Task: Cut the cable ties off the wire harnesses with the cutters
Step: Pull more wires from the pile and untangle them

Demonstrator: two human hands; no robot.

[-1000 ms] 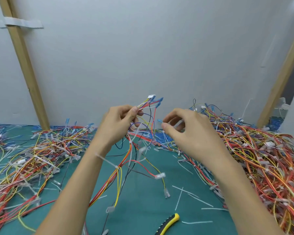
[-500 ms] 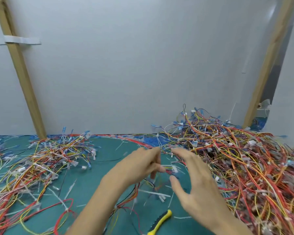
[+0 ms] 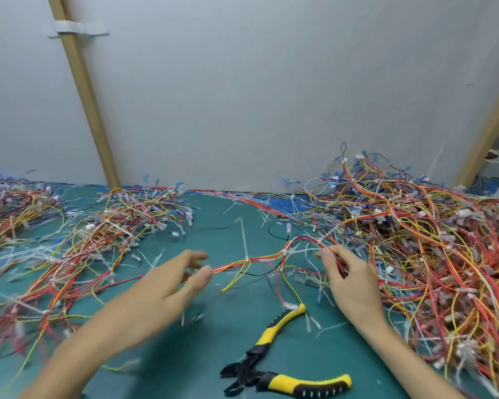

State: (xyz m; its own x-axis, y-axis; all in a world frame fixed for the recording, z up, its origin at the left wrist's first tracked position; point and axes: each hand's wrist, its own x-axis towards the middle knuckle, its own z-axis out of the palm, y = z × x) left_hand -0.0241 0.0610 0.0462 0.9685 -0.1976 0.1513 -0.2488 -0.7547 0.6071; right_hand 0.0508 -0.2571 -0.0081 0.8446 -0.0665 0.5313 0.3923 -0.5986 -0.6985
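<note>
1. Green table (image 3: 185,355): carries two heaps of wire harnesses, the large heap (image 3: 415,240) on the right and the flatter heap (image 3: 113,226) on the left.
2. Left hand (image 3: 167,286): blurred, fingers (image 3: 198,256) loosely spread, thumb tip at the end of one harness (image 3: 260,257); cannot tell whether pinching it.
3. Right hand (image 3: 349,283): fingers (image 3: 327,256) curled narrow, pinching the harness's other end beside the large heap.
4. Cutters (image 3: 254,364): lying on the table between the forearms, untouched, handles splayed.
5. White cable tie (image 3: 246,256): uncut, round the harness mid-span, tail upright.
</note>
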